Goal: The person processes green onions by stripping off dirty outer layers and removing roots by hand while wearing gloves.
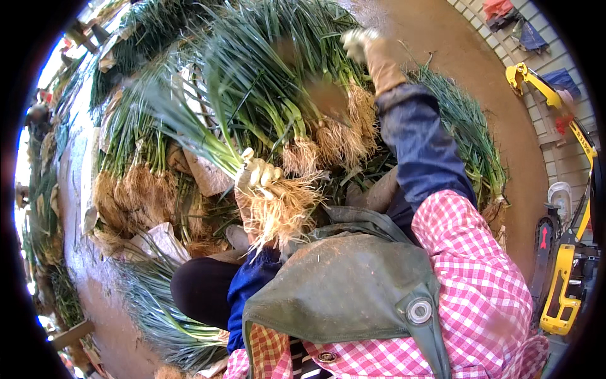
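Note:
My left hand, in a pale work glove, is closed around a bunch of spring onions just above their roots. The shaggy tan roots hang out toward my lap, and the green leaves fan up to the left. My right hand, also gloved, is stretched far forward past the right side of a big heap of spring onions. Its fingers look curled in; whatever they hold, if anything, does not show. Between my hands, more root clumps of the heap face me.
More spring onions lie in piles at left, lower left and right. A green apron covers my lap. Wet brown floor runs along a tiled wall. A yellow toy-like digger arm appears at the far right.

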`<state>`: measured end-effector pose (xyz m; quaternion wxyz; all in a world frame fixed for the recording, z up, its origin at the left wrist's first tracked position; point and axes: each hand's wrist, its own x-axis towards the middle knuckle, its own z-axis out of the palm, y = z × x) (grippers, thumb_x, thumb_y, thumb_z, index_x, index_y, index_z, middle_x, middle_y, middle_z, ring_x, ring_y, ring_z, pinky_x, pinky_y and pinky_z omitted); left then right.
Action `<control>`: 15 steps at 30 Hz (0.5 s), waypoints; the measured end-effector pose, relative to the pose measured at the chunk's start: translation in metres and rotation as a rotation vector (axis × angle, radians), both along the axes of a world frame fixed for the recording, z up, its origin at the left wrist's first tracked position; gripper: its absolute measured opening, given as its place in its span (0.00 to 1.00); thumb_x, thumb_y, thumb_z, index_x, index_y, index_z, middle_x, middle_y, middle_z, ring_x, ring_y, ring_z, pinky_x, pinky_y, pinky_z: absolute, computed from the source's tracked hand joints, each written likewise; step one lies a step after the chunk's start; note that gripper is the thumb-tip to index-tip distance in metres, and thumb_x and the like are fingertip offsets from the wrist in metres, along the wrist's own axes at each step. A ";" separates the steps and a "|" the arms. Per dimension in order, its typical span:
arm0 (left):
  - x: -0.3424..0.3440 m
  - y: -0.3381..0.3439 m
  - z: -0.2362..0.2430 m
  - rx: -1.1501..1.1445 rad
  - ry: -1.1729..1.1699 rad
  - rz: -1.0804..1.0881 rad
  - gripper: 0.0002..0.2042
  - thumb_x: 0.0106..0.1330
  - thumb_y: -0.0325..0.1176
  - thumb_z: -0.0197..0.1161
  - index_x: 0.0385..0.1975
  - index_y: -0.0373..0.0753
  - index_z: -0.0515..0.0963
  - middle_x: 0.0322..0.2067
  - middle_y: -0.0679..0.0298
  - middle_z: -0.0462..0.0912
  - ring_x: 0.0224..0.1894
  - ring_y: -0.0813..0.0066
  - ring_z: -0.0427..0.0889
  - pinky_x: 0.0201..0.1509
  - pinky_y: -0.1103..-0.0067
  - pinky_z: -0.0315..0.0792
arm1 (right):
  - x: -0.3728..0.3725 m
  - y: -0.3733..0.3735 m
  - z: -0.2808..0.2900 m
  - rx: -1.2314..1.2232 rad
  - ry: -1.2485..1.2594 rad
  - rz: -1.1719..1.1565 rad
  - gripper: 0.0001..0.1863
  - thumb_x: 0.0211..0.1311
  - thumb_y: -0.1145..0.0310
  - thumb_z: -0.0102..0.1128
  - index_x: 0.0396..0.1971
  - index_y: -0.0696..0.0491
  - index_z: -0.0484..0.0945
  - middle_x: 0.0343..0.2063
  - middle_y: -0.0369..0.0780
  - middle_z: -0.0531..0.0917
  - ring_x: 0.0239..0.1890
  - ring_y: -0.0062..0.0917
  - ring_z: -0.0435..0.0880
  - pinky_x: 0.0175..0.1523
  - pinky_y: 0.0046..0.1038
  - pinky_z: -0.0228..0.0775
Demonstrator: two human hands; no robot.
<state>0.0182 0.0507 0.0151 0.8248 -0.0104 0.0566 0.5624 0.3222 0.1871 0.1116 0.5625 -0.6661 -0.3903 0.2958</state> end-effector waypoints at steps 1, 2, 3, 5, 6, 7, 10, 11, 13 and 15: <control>0.000 0.000 -0.011 -0.052 0.067 0.016 0.14 0.62 0.28 0.59 0.46 0.35 0.70 0.20 0.68 0.69 0.21 0.81 0.66 0.26 0.83 0.66 | -0.006 -0.005 -0.015 -0.220 -0.107 0.085 0.09 0.59 0.68 0.60 0.38 0.56 0.79 0.32 0.41 0.83 0.32 0.20 0.82 0.35 0.19 0.78; -0.003 0.001 -0.015 -0.093 0.133 0.032 0.13 0.62 0.28 0.58 0.46 0.35 0.70 0.20 0.69 0.68 0.21 0.81 0.66 0.27 0.83 0.66 | -0.009 -0.002 -0.042 -0.332 -0.334 0.199 0.20 0.57 0.64 0.62 0.48 0.56 0.74 0.39 0.42 0.82 0.38 0.24 0.81 0.45 0.27 0.76; 0.003 0.001 -0.020 -0.122 0.155 0.021 0.12 0.63 0.28 0.58 0.45 0.36 0.70 0.19 0.69 0.67 0.22 0.80 0.66 0.27 0.83 0.67 | -0.022 -0.007 -0.067 -0.489 -0.550 0.257 0.22 0.56 0.62 0.63 0.49 0.55 0.73 0.39 0.41 0.81 0.38 0.25 0.81 0.44 0.28 0.75; 0.003 0.005 -0.039 -0.192 0.229 -0.021 0.12 0.63 0.28 0.57 0.45 0.36 0.71 0.20 0.70 0.67 0.22 0.78 0.67 0.28 0.81 0.68 | -0.071 -0.017 -0.098 -0.750 -0.979 0.265 0.27 0.53 0.59 0.65 0.52 0.54 0.70 0.38 0.41 0.80 0.39 0.27 0.80 0.44 0.30 0.74; 0.002 0.005 -0.050 -0.183 0.185 -0.072 0.12 0.63 0.28 0.57 0.45 0.37 0.71 0.20 0.70 0.68 0.22 0.78 0.67 0.28 0.81 0.68 | -0.082 -0.018 -0.107 -0.800 -1.101 0.241 0.30 0.52 0.58 0.66 0.53 0.53 0.69 0.38 0.40 0.79 0.40 0.28 0.80 0.44 0.32 0.73; 0.000 0.004 -0.060 -0.172 0.141 -0.122 0.12 0.63 0.28 0.57 0.45 0.37 0.71 0.21 0.70 0.68 0.23 0.77 0.68 0.29 0.80 0.69 | -0.088 -0.015 -0.113 -0.808 -1.147 0.203 0.32 0.50 0.57 0.67 0.55 0.52 0.68 0.37 0.40 0.79 0.41 0.29 0.80 0.43 0.33 0.72; 0.006 0.000 -0.074 -0.284 0.302 -0.184 0.10 0.63 0.29 0.56 0.44 0.39 0.74 0.23 0.68 0.74 0.24 0.74 0.73 0.28 0.77 0.71 | -0.066 0.002 -0.118 -0.632 -0.532 0.105 0.15 0.52 0.59 0.65 0.36 0.50 0.77 0.33 0.37 0.81 0.35 0.28 0.80 0.40 0.32 0.72; 0.007 0.000 -0.077 -0.300 0.382 -0.192 0.10 0.63 0.29 0.56 0.44 0.40 0.75 0.23 0.68 0.74 0.24 0.73 0.73 0.28 0.77 0.71 | -0.056 0.009 -0.115 -0.520 -0.380 0.114 0.13 0.53 0.61 0.63 0.36 0.52 0.77 0.33 0.37 0.82 0.36 0.28 0.80 0.42 0.30 0.73; 0.009 0.001 -0.076 -0.236 0.333 -0.209 0.10 0.63 0.29 0.57 0.43 0.41 0.76 0.23 0.69 0.75 0.25 0.73 0.75 0.28 0.78 0.72 | -0.023 0.019 -0.092 -0.130 -0.077 0.295 0.10 0.56 0.67 0.58 0.36 0.54 0.79 0.34 0.38 0.82 0.37 0.27 0.81 0.46 0.28 0.73; 0.009 0.001 -0.076 -0.242 0.301 -0.190 0.09 0.63 0.30 0.57 0.43 0.41 0.76 0.24 0.69 0.76 0.25 0.72 0.76 0.28 0.78 0.73 | -0.003 0.020 -0.069 0.105 0.214 0.496 0.09 0.59 0.72 0.54 0.35 0.57 0.80 0.34 0.39 0.83 0.38 0.26 0.81 0.49 0.25 0.73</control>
